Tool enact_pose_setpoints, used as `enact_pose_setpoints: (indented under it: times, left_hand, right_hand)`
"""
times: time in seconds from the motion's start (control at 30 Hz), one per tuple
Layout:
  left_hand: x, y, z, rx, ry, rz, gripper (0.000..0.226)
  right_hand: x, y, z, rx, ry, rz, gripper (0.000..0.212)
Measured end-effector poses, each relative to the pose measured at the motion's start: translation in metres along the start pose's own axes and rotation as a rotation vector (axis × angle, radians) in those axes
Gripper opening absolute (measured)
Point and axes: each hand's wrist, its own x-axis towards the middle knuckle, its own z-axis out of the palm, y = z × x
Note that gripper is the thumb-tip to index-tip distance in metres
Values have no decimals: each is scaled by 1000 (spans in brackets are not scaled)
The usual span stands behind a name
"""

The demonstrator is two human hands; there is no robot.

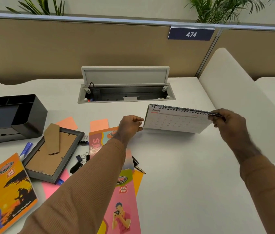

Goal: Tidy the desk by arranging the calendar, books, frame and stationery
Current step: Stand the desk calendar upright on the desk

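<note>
A spiral-bound desk calendar [175, 121], its white page headed JUNE and its grid of dates too faint to read, stands on the smooth white desk [175, 174] just in front of an open cable tray [126, 93] with its grey lid raised. The right hand [226, 123] pinches the wire binding at the calendar's top right corner, covering that end of the coil; the left hand [130, 124], fingers curled, meets the calendar's left edge, though whether it actually grips the card cannot be told. Both forearms reach forward in ribbed tan sleeves.

To the left, a dark picture frame [52, 152] lies face down, its brown cardboard back and stand showing. A glossy orange exercise book [6, 193] is cut off at the lower left edge; a pink exercise book [121, 208] and another beneath it are partly hidden by the left arm. Black binder clips [81, 159], a blue marker [26, 149] and orange and pink sticky notes [99, 124] are scattered between them. A black plastic desk organiser [13, 117] with several compartments sits at far left.
</note>
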Motion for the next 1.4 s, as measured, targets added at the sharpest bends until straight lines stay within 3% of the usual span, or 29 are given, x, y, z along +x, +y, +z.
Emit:
enact_pose_setpoints:
  times: [0.17,0.7,0.8,0.9,1.07,1.4]
  left_hand:
    - [-1,-11,-2,1,-105,-9,17]
    - [8,0,3,204,-95,182,18]
    - [11,-2,2,308,-100,254,9]
    - [13,-3,6,464,-100,336,19]
    - [14,-7,9,433,-53,344,19]
    - [17,-10,16,434,44,351,20]
  right_hand:
    - [10,-3,-10,-11,-83,35,11]
    - [31,-4,-15,-59,-183,120,8]
    - [30,-3,-13,-33,-182,138,8]
    - [30,-1,-8,8,-164,147,11]
    - [18,4,5,93,-41,232,34]
    - [-18,22,54,219,54,496,28]
